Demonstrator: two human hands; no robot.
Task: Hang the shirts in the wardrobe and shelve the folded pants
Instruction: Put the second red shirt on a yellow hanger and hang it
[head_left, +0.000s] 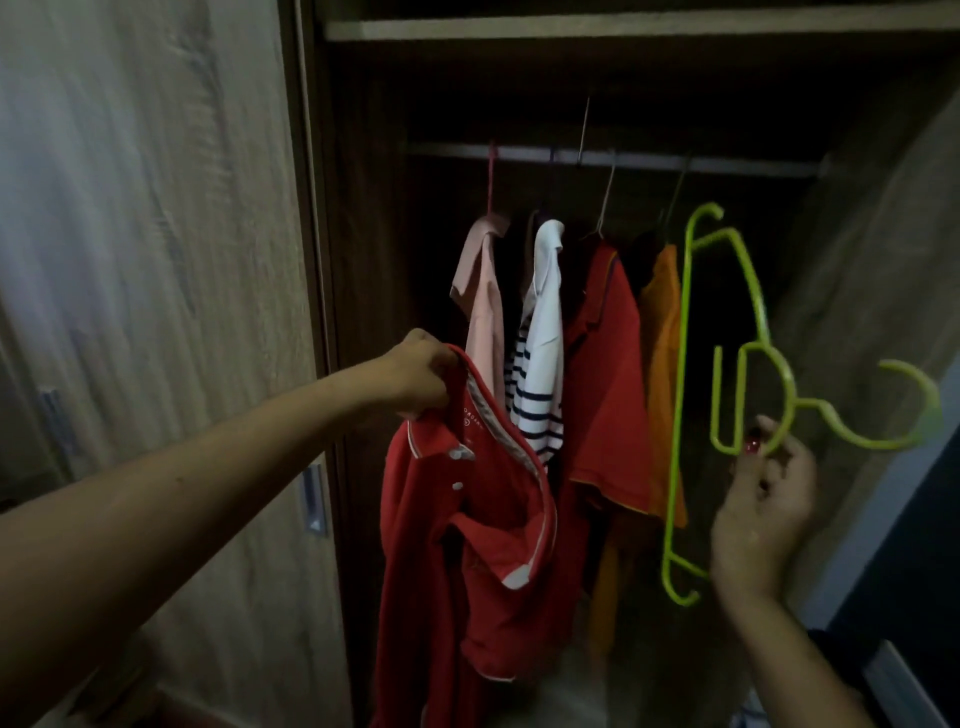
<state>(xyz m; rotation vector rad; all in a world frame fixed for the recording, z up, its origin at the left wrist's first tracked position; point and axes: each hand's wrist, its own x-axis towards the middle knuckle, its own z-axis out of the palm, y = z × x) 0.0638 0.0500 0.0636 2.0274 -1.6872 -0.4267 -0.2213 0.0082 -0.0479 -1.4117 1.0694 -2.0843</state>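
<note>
My left hand (421, 376) grips the collar of a red polo shirt (467, 561) with white trim and buttons, which hangs down in front of the open wardrobe. My right hand (763, 509) holds a lime green plastic hanger (685, 364) turned on its side, hook pointing right, beside the shirt and apart from it. On the wardrobe rail (649, 161) hang a pink shirt (483, 291), a white shirt with dark stripes (543, 353), a red shirt (610, 374) and an orange shirt (665, 364).
The wardrobe's wooden door (156, 260) with a metal handle (314, 499) stands at the left. A shelf board (623, 28) runs above the rail. The wardrobe's right side wall (872, 234) is close behind the hanger. Dark free room lies left of the pink shirt.
</note>
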